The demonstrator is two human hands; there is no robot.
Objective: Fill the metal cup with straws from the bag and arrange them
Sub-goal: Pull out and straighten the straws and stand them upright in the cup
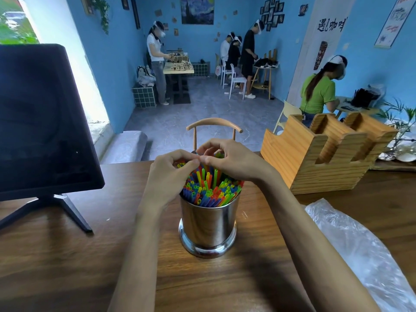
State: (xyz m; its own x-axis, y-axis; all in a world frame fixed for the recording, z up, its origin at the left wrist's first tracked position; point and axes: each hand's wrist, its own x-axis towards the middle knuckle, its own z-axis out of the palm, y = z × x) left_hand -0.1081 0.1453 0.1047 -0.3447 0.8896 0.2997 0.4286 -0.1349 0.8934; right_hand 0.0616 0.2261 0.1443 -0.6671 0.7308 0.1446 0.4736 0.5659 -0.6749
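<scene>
Cup (208,224): packed with straws (209,190), stood on surface (67,255).
Left hand (167,176): grip curled, straw tips pinched.
Right hand (234,159): grip curled, straw tips pinched.

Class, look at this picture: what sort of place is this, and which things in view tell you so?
Probably a small café or drinks shop. A metal cup packed with coloured straws stands on a wooden counter beside a till-style screen. Behind it are small tables, chairs and framed pictures on blue walls.

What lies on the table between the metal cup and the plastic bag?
Nothing: in the head view, only bare wooden table separates the metal cup from the plastic bag, though the right forearm passes above that stretch.
</scene>
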